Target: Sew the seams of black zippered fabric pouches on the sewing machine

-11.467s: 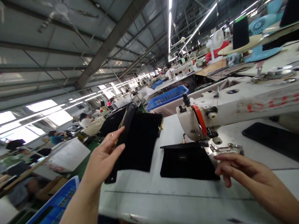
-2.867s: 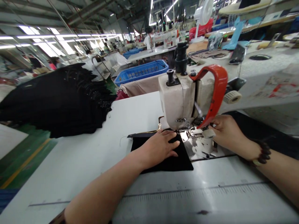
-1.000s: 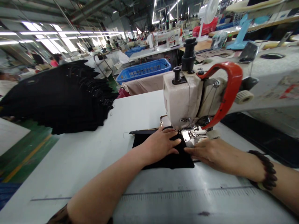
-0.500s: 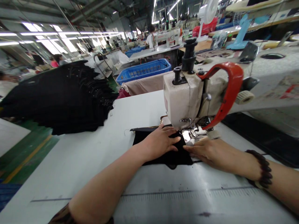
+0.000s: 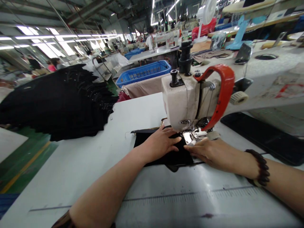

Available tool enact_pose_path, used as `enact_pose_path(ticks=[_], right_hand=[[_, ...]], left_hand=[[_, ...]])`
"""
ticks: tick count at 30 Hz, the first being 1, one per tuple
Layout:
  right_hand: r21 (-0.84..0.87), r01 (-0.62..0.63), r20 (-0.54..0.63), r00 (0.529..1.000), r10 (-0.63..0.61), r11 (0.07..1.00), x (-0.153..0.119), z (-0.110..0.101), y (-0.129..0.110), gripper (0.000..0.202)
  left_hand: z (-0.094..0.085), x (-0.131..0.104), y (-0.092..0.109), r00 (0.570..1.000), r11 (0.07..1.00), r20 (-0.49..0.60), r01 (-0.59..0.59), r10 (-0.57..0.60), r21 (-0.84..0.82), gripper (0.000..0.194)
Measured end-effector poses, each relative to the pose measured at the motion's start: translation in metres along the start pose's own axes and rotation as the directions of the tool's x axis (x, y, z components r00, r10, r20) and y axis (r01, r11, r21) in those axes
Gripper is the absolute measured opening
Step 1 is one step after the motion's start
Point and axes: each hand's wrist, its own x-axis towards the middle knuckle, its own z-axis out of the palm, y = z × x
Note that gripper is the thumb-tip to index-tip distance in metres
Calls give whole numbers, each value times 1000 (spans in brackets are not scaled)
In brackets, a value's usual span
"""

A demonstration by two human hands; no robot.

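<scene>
A black fabric piece (image 5: 175, 158) with a zipper (image 5: 152, 129) along its far edge lies on the white table (image 5: 95, 167), its right side at the presser foot (image 5: 188, 137) of the sewing machine (image 5: 178, 101). My left hand (image 5: 158, 144) rests flat on the fabric, fingers spread. Close to the foot, my right hand (image 5: 209, 150) touches the fabric's right edge with its fingertips; the fingers are extended and lie close to each other. A beaded bracelet (image 5: 261, 166) is on my right wrist.
A pile of black pieces (image 5: 57, 104) overhangs the table's left side. Behind the table is a blue basket (image 5: 144, 72). A dark phone-like slab (image 5: 263, 136) lies to the right under the machine arm. A ruler line (image 5: 166, 197) crosses the front.
The view has shifted slightly, so the machine appears further left and more of the dark slab shows. Both hands keep nearly the same place on the fabric.
</scene>
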Motion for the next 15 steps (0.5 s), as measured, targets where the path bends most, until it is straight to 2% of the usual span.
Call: enact_pose_path(ticks=[3, 5, 7, 9, 11, 13, 15], right_hand=[[38, -26, -50, 998, 28, 999, -4, -7, 5, 20], [90, -43, -35, 998, 47, 995, -8, -18, 12, 16], [149, -66, 82, 995, 54, 987, -12, -31, 19, 19], [180, -96, 225, 973, 54, 979, -16, -42, 25, 31], [170, -102, 276, 960, 52, 980, -17, -48, 26, 38], [122, -77, 217, 975, 49, 990, -15, -44, 23, 32], [-5, -76, 101, 992, 76, 997, -10, -32, 16, 19]], left_hand=[[-2, -1, 3, 1000, 1000, -4, -7, 7, 25, 32], [-5, -3, 8, 1000, 999, 7, -25, 25, 45, 28], [-10, -6, 17, 999, 998, 14, -47, 46, 34, 29], [-14, -9, 27, 998, 998, 21, -60, 60, -3, 39], [-17, -11, 35, 997, 997, 42, -65, 67, -34, 48], [-18, -12, 40, 996, 997, 64, -62, 65, -44, 45], [-18, -11, 42, 996, 998, 63, -58, 61, -36, 33]])
